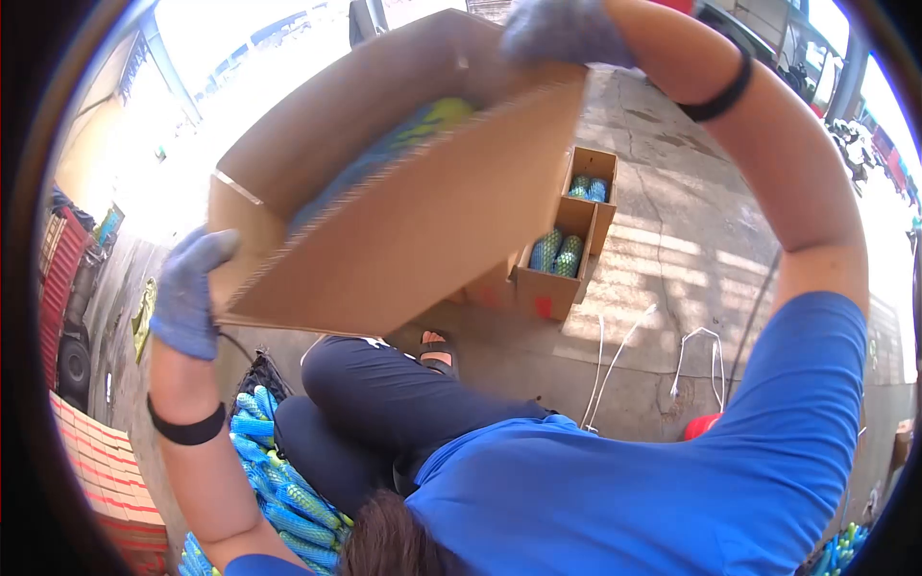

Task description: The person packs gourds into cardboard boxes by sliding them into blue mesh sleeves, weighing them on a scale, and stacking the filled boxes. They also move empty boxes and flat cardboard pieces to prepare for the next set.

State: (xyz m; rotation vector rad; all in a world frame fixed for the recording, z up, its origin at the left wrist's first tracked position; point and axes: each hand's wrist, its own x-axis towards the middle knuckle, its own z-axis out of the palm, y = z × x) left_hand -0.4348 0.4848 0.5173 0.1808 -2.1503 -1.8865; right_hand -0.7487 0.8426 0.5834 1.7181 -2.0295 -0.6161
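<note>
A large open cardboard box (413, 221) is held up and tilted in front of me. Inside it, partly hidden by the near wall, lies a blurred blue and yellow-green bundle (384, 144). My left hand (192, 288), in a grey-blue glove, grips the box's left end with the thumb over the edge. At the far right corner is my right hand (567, 34), gloved too and smeared by motion; its fingers do not show clearly, though it is against the box rim.
Beyond my feet, two open cardboard boxes (567, 252) hold blue-netted green items. Many similar netted pieces (293, 494) are heaped by my left side. White straps (619, 360) lie on the concrete floor. Stacked flat cardboard (106, 470) stands at the left.
</note>
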